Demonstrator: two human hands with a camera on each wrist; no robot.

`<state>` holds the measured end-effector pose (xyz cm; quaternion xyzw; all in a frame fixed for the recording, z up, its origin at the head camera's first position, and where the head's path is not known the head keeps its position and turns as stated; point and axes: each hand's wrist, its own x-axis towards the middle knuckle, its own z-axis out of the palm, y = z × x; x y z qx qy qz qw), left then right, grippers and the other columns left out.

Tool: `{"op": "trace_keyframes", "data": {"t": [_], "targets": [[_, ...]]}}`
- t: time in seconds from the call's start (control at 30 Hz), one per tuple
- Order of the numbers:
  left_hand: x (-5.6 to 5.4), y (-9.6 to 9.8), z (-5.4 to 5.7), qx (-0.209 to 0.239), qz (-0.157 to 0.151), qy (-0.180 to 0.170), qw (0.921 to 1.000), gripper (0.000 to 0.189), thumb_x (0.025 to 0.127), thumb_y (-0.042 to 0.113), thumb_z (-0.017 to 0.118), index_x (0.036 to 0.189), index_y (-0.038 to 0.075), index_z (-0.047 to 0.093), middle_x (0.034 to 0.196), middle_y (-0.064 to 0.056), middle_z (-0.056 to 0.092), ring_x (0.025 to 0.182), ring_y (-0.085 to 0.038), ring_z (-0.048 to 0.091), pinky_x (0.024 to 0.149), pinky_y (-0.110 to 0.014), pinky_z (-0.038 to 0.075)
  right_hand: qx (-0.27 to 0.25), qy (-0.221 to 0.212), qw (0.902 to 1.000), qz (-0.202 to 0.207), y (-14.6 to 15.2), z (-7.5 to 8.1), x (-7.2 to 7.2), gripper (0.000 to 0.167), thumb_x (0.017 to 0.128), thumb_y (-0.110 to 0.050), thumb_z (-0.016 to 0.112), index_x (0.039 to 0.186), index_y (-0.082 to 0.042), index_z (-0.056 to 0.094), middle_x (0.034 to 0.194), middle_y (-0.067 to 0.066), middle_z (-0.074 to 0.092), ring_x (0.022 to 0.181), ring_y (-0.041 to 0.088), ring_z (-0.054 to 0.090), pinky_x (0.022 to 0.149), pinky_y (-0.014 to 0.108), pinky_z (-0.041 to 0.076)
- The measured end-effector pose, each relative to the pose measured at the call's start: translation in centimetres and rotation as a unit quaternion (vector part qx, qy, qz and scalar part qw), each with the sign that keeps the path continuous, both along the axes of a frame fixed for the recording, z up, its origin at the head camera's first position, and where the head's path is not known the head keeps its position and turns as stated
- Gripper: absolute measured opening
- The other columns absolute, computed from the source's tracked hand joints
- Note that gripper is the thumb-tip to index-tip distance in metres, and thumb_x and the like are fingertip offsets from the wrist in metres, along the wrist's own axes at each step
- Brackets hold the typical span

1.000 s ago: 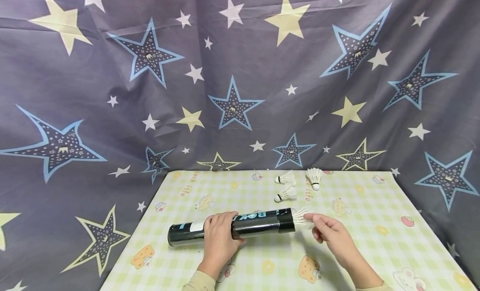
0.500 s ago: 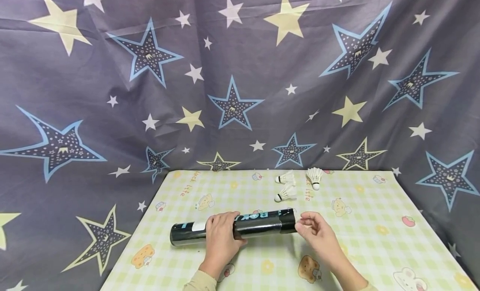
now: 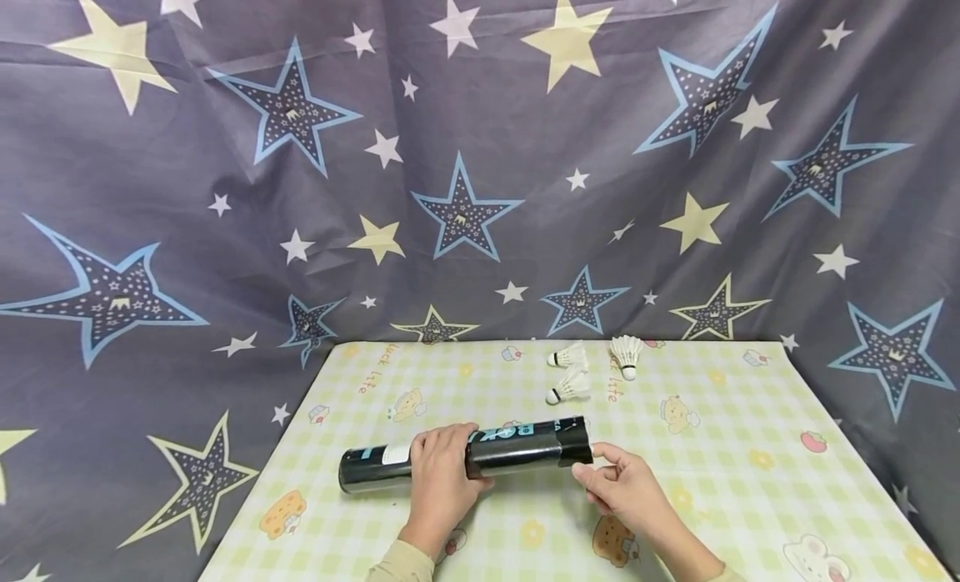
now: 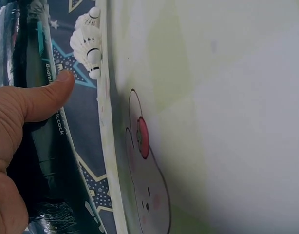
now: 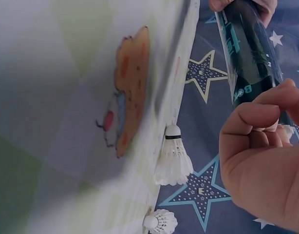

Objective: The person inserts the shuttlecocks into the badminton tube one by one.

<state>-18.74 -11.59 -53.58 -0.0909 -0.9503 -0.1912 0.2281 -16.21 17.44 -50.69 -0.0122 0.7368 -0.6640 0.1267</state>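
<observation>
A black shuttlecock tube (image 3: 525,447) with blue lettering lies nearly level above the table, its mouth toward the right. My left hand (image 3: 442,469) grips it around the middle, thumb along the near side in the left wrist view. At the mouth, my right hand (image 3: 628,489) has its thumb and index finger pinched at the lower rim, other fingers curled. In the right wrist view a bit of white feather (image 5: 289,130) shows at the tube's end behind the fingers. The inside of the tube is hidden.
Three white shuttlecocks lie at the back of the table: an upper left one (image 3: 566,356), a nearer one (image 3: 567,387) and a right one (image 3: 626,355). A checked cloth (image 3: 720,457) covers the table. Behind hangs a grey star-patterned curtain (image 3: 510,148).
The shuttlecock in my right fingers has gone into the tube's mouth, moving left. My right hand followed, then dropped slightly to the lower rim. My left hand keeps its grip.
</observation>
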Motion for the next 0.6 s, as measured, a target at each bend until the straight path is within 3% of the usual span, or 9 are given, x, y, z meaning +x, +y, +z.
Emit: {"op": "trace_keyframes", "data": {"t": [0.1, 0.33, 0.6], "targets": [[-0.05, 0.14, -0.16, -0.007, -0.003, 0.008, 0.9999, 0.093, 0.05, 0.038, 0.11, 0.132, 0.02, 0.069, 0.126, -0.004, 0.076, 0.119, -0.028, 0.066, 0.111, -0.052, 0.04, -0.003, -0.002, 1.0, 0.008, -0.1, -0.36, 0.02, 0.037, 0.099, -0.023, 0.078, 0.126, 0.002, 0.069, 0.061, -0.001, 0.063, 0.049, 0.008, 0.047, 0.049, 0.019, 0.04], [0.15, 0.15, -0.37, -0.01, -0.01, 0.014, 0.9998, 0.092, 0.05, 0.037, 0.11, 0.131, 0.018, 0.07, 0.125, -0.004, 0.076, 0.118, -0.028, 0.066, 0.11, -0.053, 0.041, -0.008, 0.001, 0.9992, 0.038, -0.65, -0.74, 0.51, 0.047, 0.101, -0.022, 0.076, 0.14, 0.002, 0.064, 0.064, 0.001, 0.064, 0.051, 0.009, 0.052, 0.051, 0.02, 0.045], [0.31, 0.08, -0.34, -0.009, -0.012, 0.01, 0.9998, 0.092, 0.048, 0.038, 0.11, 0.129, 0.021, 0.07, 0.125, -0.001, 0.076, 0.118, -0.026, 0.066, 0.11, -0.052, 0.04, -0.011, 0.0, 0.9989, 0.046, -0.78, -1.07, 0.48, 0.05, 0.099, -0.027, 0.078, 0.137, 0.005, 0.065, 0.064, 0.001, 0.066, 0.052, 0.01, 0.056, 0.052, 0.022, 0.048]]}}
